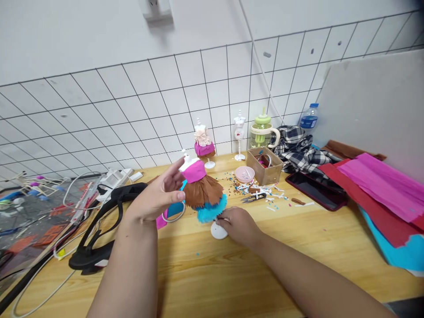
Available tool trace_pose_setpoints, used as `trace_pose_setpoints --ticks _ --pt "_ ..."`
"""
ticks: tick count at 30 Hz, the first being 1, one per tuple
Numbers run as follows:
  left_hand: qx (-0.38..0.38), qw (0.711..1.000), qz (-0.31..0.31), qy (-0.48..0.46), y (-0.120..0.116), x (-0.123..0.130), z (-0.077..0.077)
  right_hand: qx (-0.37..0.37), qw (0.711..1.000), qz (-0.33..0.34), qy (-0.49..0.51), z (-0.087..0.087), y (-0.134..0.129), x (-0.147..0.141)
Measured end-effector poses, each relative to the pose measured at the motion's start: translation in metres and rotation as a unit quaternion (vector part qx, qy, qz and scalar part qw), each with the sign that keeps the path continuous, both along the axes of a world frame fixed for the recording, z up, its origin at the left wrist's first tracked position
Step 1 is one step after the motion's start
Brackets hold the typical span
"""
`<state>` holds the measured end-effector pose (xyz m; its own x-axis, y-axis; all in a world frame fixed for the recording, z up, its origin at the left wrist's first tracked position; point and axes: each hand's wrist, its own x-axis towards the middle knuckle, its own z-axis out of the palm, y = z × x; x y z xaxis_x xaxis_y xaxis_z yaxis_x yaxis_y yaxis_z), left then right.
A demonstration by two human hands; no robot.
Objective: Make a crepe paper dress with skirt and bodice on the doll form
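A miniature dress form (202,190) leans to the left in the middle of the table, wearing a pink bodice, a brown pleated layer and a ruffled blue layer. Its round white base (219,230) is tilted towards me. My right hand (239,224) grips the stand just above that base, fingers closed. Beside the bodice is my left hand (162,190), its fingers apart and nothing in them; whether it touches the dress I cannot tell. A roll of tape or ring (175,216) lies behind my left wrist, with blue and pink paper around it.
Behind stand another dressed form (203,143) and a bare one (239,134). Snips (254,198), paper scraps, a pink bowl (244,174) and a cardboard box (269,170) are right of centre. A phone (316,190) and coloured sheets (380,194) lie right; a black headset strap (91,247) lies left.
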<state>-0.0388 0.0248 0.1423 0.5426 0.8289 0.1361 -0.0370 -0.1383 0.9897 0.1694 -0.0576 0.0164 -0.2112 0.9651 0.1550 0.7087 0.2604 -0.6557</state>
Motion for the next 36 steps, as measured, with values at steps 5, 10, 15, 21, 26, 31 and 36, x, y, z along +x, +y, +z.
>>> trace_pose_setpoints --ticks 5,10,15,21,26,31,36 --pt "0.061 0.995 0.07 0.036 -0.011 0.02 0.0 -0.025 0.996 -0.059 -0.064 0.004 -0.001 0.001" --pt "0.054 0.992 0.106 0.04 -0.021 0.035 0.005 -0.057 0.988 -0.091 -0.111 0.005 -0.001 -0.001" --pt "0.06 0.992 0.091 0.062 -0.025 0.033 0.008 -0.066 0.985 -0.099 -0.122 0.004 -0.001 -0.001" --pt "0.092 0.984 0.104 0.114 -0.028 0.032 0.009 -0.062 0.986 -0.079 -0.131 0.003 -0.001 0.0" --pt "0.092 0.983 0.117 0.109 -0.028 0.033 0.008 -0.058 0.986 -0.08 -0.136 0.003 -0.001 0.001" --pt "0.082 0.986 0.115 0.088 -0.029 0.037 0.008 -0.051 0.986 -0.082 -0.136 0.004 -0.002 0.0" --pt "0.074 0.984 0.127 0.101 -0.031 0.038 0.008 -0.044 0.987 -0.085 -0.132 0.002 -0.002 0.001"
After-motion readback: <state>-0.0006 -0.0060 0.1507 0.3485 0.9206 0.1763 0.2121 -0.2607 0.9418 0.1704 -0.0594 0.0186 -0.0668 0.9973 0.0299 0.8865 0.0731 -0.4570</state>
